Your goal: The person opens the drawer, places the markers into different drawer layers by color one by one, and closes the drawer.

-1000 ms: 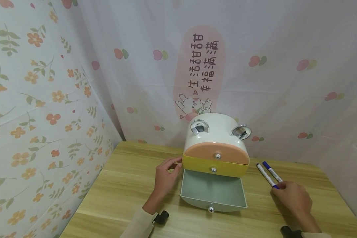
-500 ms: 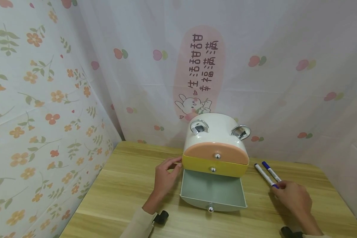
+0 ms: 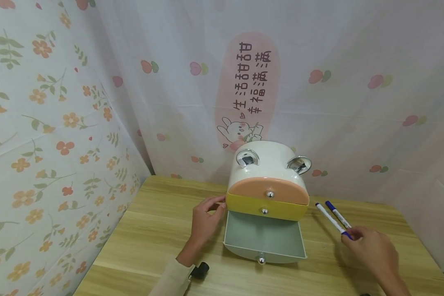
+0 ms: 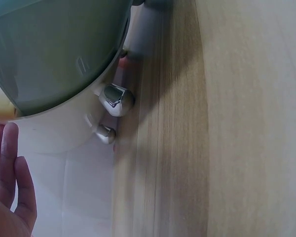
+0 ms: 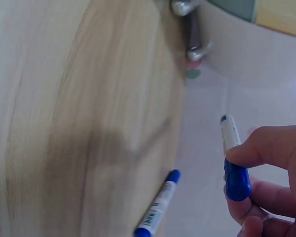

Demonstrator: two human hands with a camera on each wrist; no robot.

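In the head view a small storage box [image 3: 270, 158] with a white top stands on the table, its green bottom drawer [image 3: 264, 234] pulled out. My left hand [image 3: 205, 220] rests its fairly straight fingertips against the box's left side, near the yellow drawer [image 3: 248, 204]. To the right, my right hand [image 3: 373, 248] pinches a white marker [image 3: 329, 218] by its blue-capped end between thumb and fingers. The right wrist view has this held marker [image 5: 230, 136] raised off the table. A second blue-capped marker [image 5: 158, 207] lies on the wood below it.
An orange top drawer [image 3: 260, 189] is closed above the yellow one. Two shiny round feet-like knobs [image 4: 117, 100] stick out from the box. A printed curtain [image 3: 185, 135] hangs behind the wooden table [image 3: 140, 242], with a floral cloth [image 3: 70, 172] at the left.
My right hand has lifted the marker off the table and shifted slightly right, while the second marker stays lying. The left hand and the box keep their places.
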